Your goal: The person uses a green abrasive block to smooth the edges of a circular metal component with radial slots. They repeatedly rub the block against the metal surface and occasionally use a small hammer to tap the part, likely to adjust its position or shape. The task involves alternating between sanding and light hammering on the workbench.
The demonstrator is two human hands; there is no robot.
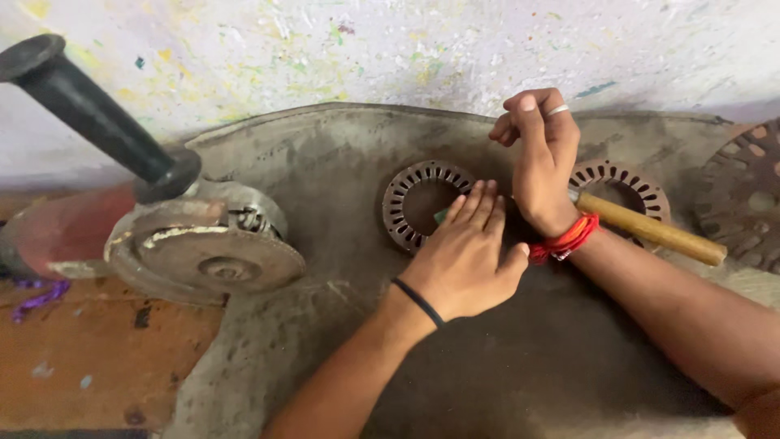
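Left grip (467,252) flat, fingers spread, pressing on round slotted grey steel stator ring (416,203) lying on dark worn metal sheet (325,171) over bench. Right grip (543,154) curled shut around wooden-handled tool (650,229), just beside ring. Grey angle grinder (195,244) well left.

Bare forearms; a thin black band (418,302) on the left wrist, red threads (566,240) and a silver ring (557,110) on the right

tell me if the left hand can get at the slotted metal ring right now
Probably yes: the left hand lies flat with its fingertips at the edge of the slotted metal ring, and nothing sits between them.
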